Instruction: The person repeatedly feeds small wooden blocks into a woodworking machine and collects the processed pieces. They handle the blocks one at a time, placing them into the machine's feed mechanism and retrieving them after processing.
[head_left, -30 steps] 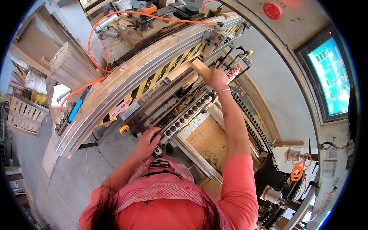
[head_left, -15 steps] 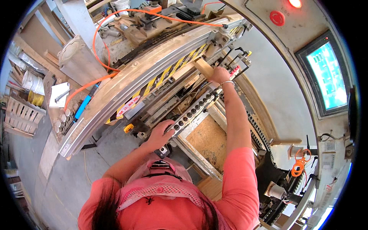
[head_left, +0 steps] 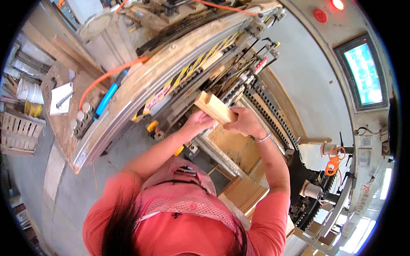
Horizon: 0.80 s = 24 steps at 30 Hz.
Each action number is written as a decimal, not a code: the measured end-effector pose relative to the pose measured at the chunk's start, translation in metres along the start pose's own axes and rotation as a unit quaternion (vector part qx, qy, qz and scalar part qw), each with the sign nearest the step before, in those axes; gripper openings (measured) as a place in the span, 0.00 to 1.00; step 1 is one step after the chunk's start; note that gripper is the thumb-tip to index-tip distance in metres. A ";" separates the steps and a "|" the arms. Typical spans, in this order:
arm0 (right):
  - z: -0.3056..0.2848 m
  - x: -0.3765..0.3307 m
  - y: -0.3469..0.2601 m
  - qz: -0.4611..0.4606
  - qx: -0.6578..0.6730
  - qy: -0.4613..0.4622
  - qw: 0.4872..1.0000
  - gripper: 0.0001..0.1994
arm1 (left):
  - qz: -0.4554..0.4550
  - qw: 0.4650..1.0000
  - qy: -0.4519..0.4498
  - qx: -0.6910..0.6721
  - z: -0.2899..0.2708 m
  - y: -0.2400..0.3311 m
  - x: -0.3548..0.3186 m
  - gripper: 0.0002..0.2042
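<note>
A pale wooden block (head_left: pixel 217 108) with a stepped edge is held in front of me, above the woodworking machine. Wrapped round its right end is my right hand (head_left: pixel 247 122), with a bracelet at the wrist. My left hand (head_left: pixel 199 123) is at the block's near left side, its fingers curled against it; some fingertips are hidden by the wood. Just beyond the block lies the machine's metal bed (head_left: pixel 234 93), partly covered by my hands and the block.
Sawdust fills a wooden-edged tray (head_left: pixel 232 147) below my hands. A curved wooden beam (head_left: pixel 158 64) with yellow-black striping crosses beyond it. A lit screen (head_left: pixel 364 73) and red button (head_left: pixel 320 16) are at right. An orange hose (head_left: pixel 102 79) runs at left.
My right hand has brought the block back from the machine's far part toward me. My left hand has left the row of black knobs and come up to the block. The view has shifted.
</note>
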State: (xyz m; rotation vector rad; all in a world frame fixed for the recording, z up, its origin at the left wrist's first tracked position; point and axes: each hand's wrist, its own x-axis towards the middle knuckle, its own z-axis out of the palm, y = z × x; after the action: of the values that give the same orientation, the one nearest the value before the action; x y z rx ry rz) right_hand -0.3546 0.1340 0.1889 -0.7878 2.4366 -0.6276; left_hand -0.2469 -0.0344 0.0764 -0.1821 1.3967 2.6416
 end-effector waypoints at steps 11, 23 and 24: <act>0.008 0.007 0.017 -0.070 0.012 -0.048 0.996 0.23 | 0.061 0.990 0.088 0.091 0.016 -0.010 0.003 0.18; -0.089 0.187 0.102 -0.020 -0.317 0.121 0.940 0.22 | 0.160 0.956 0.203 0.138 -0.002 -0.034 -0.014 0.21; -0.088 0.201 0.108 -0.007 -0.313 0.115 0.943 0.22 | 0.154 0.959 0.204 0.125 -0.003 -0.034 -0.013 0.21</act>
State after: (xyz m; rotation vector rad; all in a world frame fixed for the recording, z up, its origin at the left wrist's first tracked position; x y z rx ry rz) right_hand -0.5912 0.1086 0.1332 -1.0146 2.8861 0.0858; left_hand -0.2278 -0.0185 0.0497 -0.5480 2.0233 2.7355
